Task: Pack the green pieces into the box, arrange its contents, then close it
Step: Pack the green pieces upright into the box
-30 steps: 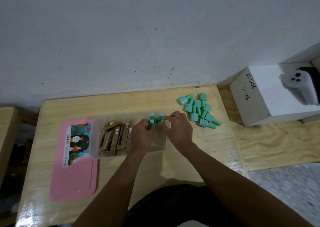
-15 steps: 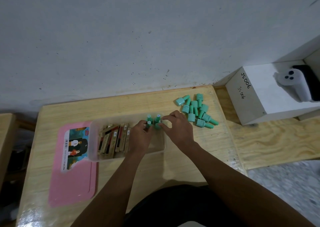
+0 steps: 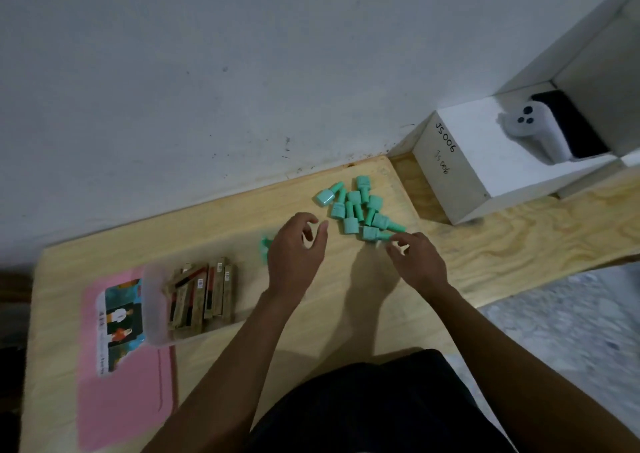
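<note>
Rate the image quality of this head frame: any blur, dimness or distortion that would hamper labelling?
Head view: dim overall; motion blur smears the clear box and the green pieces inside it; the loose green pile stays fairly sharp; soft shadows fall below both hands; wide-angle tilt slants the table edge.

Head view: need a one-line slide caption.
Both hands, left hand and right hand, reach toward the green pieces beside the clear box.

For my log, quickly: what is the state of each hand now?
Left hand: open, fingers curled, holding nothing.
Right hand: fingers at the green pieces; grip cannot be told.
</note>
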Available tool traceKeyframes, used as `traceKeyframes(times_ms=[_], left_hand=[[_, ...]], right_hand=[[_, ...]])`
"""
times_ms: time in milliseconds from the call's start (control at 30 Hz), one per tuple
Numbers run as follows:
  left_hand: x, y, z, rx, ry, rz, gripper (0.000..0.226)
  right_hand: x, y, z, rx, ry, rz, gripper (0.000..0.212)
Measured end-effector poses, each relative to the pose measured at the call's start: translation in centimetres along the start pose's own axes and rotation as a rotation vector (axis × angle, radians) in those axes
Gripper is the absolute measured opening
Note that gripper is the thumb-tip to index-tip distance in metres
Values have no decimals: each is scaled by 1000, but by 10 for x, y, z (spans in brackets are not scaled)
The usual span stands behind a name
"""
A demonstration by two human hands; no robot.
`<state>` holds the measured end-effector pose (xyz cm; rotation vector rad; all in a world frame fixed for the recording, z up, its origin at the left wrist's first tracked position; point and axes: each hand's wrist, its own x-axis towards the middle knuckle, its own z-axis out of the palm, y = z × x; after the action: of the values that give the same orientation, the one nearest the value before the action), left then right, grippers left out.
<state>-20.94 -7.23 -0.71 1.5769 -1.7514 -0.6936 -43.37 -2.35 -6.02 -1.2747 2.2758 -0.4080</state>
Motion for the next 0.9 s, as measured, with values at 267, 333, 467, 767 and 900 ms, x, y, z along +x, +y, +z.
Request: traceKeyframes(times_ms=[267,333,467,767,900], left_hand=[[50,8,70,93,-421,-160,46],[60,4,86,151,-473,-234,50],[68,0,107,227,-472,-323,46],[74,4,123,507,-365,-299,37],[79,7,125,580,-405,-307,39]], right_hand=[[26,12,-1,-55,-179,5,41],[30,10,-1,-90,-185,-5,40],[34,6,-1,-127,-161,-32,36],[36,5,-4,-93,-213,-28,35],[32,3,-2,98,-196,53,32]])
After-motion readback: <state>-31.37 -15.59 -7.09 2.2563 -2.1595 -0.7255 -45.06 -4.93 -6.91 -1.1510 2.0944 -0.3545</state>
